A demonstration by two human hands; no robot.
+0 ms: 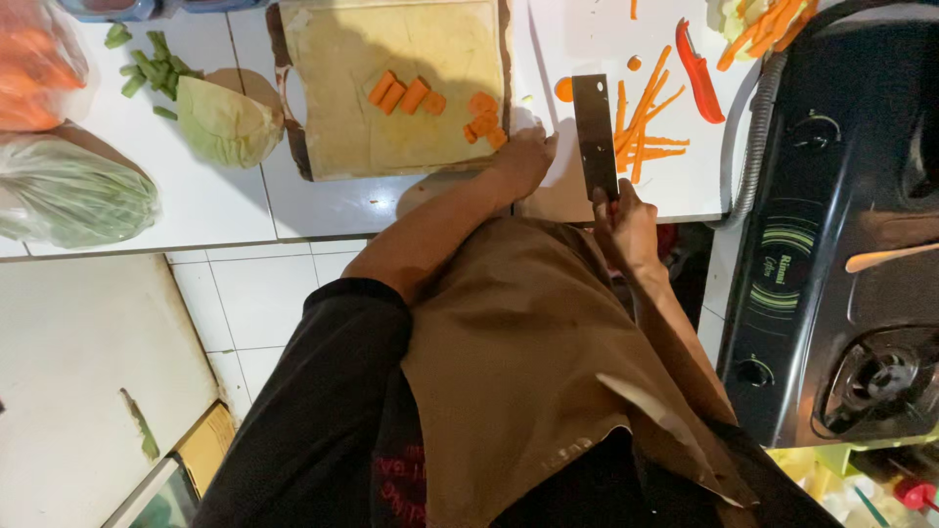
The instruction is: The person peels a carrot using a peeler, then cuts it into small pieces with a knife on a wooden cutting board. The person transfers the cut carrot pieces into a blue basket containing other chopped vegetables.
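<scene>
My right hand (626,227) grips the handle of a cleaver (594,132), whose flat blade lies over a white cutting board (587,39). Thin carrot strips (646,122) lie just right of the blade. My left hand (523,156) rests closed on the near left edge of the white board, holding nothing I can see. Beside it is a wooden cutting board (391,59) with several carrot chunks (411,96) and carrot slices (482,117).
A red peeler (699,83) lies right of the strips. A cabbage piece (225,122), cut green beans (147,64), a bag of greens (68,196) and a bag of carrots (34,68) sit on the white tiled counter (323,200). A black gas stove (841,235) stands at right.
</scene>
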